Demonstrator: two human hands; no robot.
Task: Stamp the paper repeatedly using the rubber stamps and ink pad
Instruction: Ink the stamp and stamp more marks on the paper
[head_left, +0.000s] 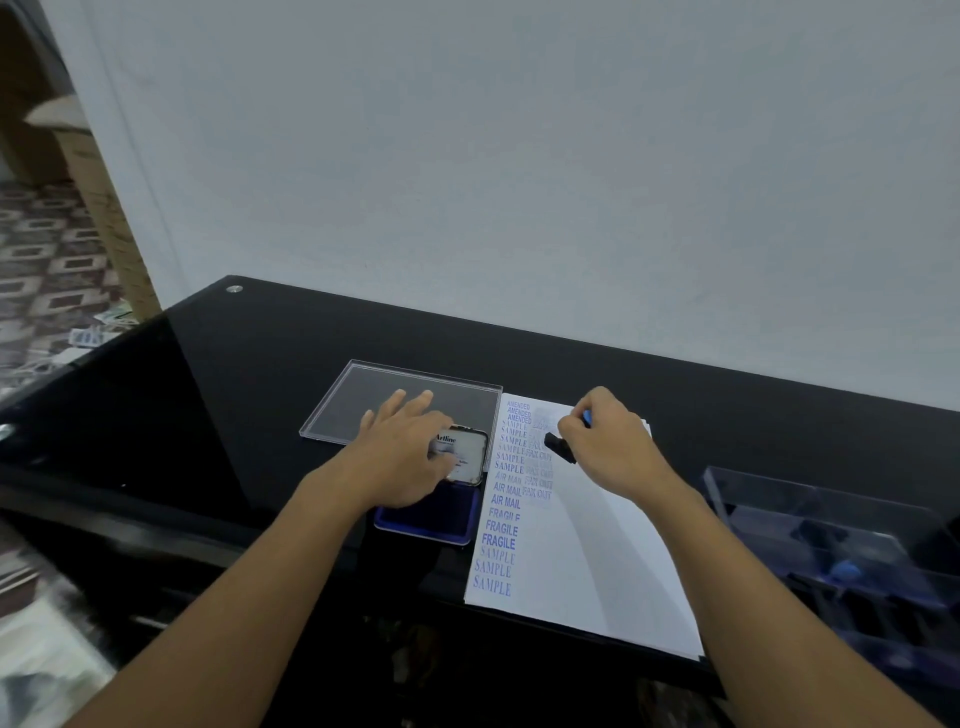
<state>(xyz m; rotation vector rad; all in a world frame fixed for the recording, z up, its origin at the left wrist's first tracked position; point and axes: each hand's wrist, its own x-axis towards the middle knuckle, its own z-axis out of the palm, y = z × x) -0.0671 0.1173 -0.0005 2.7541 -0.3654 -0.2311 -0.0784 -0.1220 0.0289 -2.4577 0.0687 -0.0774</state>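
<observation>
**Single head-worn view, facing forward and down**

One wide-angle camera sits on the person's head. It faces forward and downward across the black table (260, 364) toward a pale wall (519, 156), which fills the upper half of the view. The left hand (405, 457) and right hand (613, 441) reach in from the bottom edge, near the lens. The table's edges slant and bow toward the borders. Patterned floor (52, 249) shows at far left.
</observation>
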